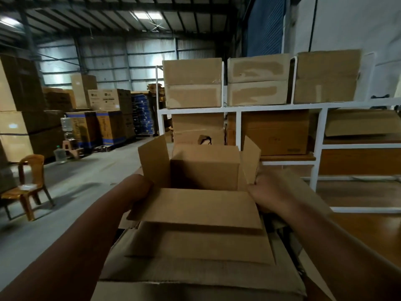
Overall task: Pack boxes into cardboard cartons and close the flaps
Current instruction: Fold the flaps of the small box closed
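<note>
Between the two hands sits an open carton (206, 170), all four flaps still up or splayed; its contents cannot be seen. Closing remains undone. Left hand (138, 189) grips the carton's left wall at the near corner. Right hand (268, 192) holds the right side flap, fingers curled on cardboard. Beneath lies another carton (195, 253).

An open carton (204, 170) sits atop a larger carton (195, 263), between both hands; shelving (280, 108) stands behind, a chair (28, 183) far left
</note>
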A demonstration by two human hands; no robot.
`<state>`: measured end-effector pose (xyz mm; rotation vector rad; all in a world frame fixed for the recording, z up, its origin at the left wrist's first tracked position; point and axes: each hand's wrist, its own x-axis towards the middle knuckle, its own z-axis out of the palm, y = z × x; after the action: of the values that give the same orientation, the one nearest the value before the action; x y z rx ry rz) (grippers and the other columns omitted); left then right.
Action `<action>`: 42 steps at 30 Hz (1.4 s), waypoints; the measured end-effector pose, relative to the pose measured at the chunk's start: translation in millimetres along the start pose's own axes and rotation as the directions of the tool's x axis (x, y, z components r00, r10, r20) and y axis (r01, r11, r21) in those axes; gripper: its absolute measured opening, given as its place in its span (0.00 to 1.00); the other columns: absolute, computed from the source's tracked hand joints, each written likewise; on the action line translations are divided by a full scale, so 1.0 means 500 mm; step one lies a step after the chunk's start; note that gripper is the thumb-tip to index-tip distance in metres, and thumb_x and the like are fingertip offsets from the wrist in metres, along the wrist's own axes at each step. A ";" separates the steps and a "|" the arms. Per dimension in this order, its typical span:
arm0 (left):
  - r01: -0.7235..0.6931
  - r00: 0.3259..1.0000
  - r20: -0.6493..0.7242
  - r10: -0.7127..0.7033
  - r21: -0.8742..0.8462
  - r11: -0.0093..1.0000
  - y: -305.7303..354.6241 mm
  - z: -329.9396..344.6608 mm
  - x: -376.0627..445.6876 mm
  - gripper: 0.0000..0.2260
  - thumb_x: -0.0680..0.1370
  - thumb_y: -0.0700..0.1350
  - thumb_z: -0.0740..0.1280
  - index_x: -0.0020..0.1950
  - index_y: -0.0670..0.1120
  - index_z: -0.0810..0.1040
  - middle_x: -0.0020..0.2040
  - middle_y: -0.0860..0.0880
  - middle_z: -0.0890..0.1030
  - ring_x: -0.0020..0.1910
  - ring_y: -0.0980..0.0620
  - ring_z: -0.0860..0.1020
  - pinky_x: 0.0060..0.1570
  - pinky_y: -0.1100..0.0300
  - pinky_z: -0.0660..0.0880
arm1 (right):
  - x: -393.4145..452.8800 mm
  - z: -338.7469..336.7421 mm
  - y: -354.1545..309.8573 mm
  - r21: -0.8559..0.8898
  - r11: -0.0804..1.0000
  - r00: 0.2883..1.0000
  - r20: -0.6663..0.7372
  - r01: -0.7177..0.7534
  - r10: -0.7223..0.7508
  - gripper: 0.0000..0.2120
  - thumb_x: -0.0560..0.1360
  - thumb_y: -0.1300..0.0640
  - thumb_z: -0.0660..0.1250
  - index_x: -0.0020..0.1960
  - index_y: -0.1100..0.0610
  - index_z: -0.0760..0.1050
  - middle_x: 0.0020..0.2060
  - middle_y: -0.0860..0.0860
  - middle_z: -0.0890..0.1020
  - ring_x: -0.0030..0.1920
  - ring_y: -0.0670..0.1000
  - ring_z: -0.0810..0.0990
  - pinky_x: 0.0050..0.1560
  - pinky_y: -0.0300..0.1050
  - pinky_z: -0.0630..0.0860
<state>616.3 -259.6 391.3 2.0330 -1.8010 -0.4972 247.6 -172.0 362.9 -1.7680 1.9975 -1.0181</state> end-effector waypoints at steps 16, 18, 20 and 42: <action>-0.184 0.974 -0.157 0.164 -0.125 0.975 -0.050 0.040 0.043 0.13 0.81 0.39 0.70 0.58 0.56 0.85 0.46 0.51 0.85 0.37 0.49 0.87 0.31 0.56 0.85 | -0.001 0.028 0.041 -0.144 0.988 0.972 -0.222 0.049 -0.081 0.04 0.86 0.45 0.62 0.56 0.41 0.75 0.43 0.43 0.84 0.39 0.47 0.84 0.39 0.49 0.82; -0.162 0.986 -0.039 0.160 -0.052 0.985 -0.049 0.036 0.046 0.10 0.81 0.37 0.71 0.56 0.49 0.89 0.47 0.52 0.87 0.42 0.50 0.88 0.41 0.53 0.88 | 0.012 0.024 0.049 -0.150 0.988 0.985 -0.166 0.032 -0.057 0.14 0.84 0.48 0.62 0.41 0.47 0.78 0.35 0.48 0.82 0.37 0.52 0.83 0.36 0.49 0.76; -0.163 0.987 -0.006 0.164 0.029 0.986 -0.046 0.036 0.043 0.10 0.81 0.37 0.73 0.58 0.48 0.89 0.46 0.53 0.88 0.44 0.52 0.88 0.46 0.55 0.87 | 0.025 0.025 0.056 -0.234 0.972 0.997 -0.070 0.024 -0.041 0.17 0.82 0.51 0.65 0.35 0.53 0.79 0.31 0.53 0.81 0.34 0.54 0.81 0.34 0.48 0.71; -0.513 0.842 0.180 0.508 -0.023 0.858 0.273 0.195 -0.126 0.04 0.79 0.55 0.77 0.47 0.56 0.87 0.45 0.55 0.86 0.44 0.57 0.85 0.44 0.58 0.83 | -0.061 -0.054 0.052 -0.171 0.980 0.995 0.021 0.104 -0.102 0.14 0.80 0.47 0.72 0.39 0.51 0.85 0.37 0.47 0.86 0.37 0.46 0.84 0.44 0.48 0.83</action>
<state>443.1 -216.1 376.2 1.4562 -2.3598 -0.5031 217.4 -134.4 357.6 -1.9801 2.0605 -0.8849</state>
